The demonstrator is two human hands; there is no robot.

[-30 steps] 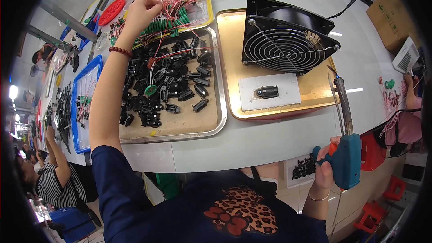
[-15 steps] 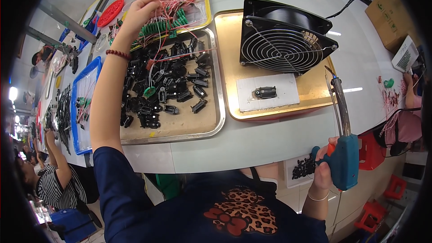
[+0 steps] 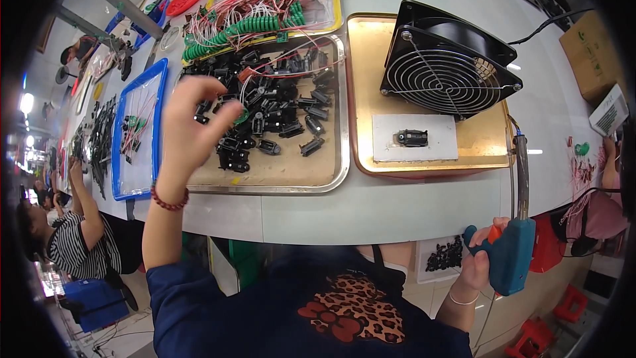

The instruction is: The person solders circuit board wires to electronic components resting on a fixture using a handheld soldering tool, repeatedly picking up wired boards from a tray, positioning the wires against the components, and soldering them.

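Note:
My left hand (image 3: 192, 126), slightly blurred, hovers over the left side of a metal tray (image 3: 291, 189) heaped with small black plastic housings (image 3: 281, 109). Its thumb and fingers are curved and apart, with nothing seen between them. Close to the thumb tip, a small green circuit board (image 3: 240, 116) with wires lies on the housings. My right hand (image 3: 478, 262) grips a teal soldering gun (image 3: 513, 258) by its handle, a finger at the orange trigger, the barrel pointing up. Beyond its tip, one black housing (image 3: 412, 138) rests on a white pad (image 3: 384, 152).
A black fan (image 3: 450, 59) with a wire guard stands in a gold-coloured tray (image 3: 364, 106). Behind the housings, a yellow-rimmed tray (image 3: 334, 0) holds green boards with pink and white wires. A blue tray (image 3: 159, 86) sits at left. Co-workers are at both sides.
My left hand has come back from the wired boards toward me, down over the housings tray. My right hand still holds the soldering gun. The whole view has shifted slightly.

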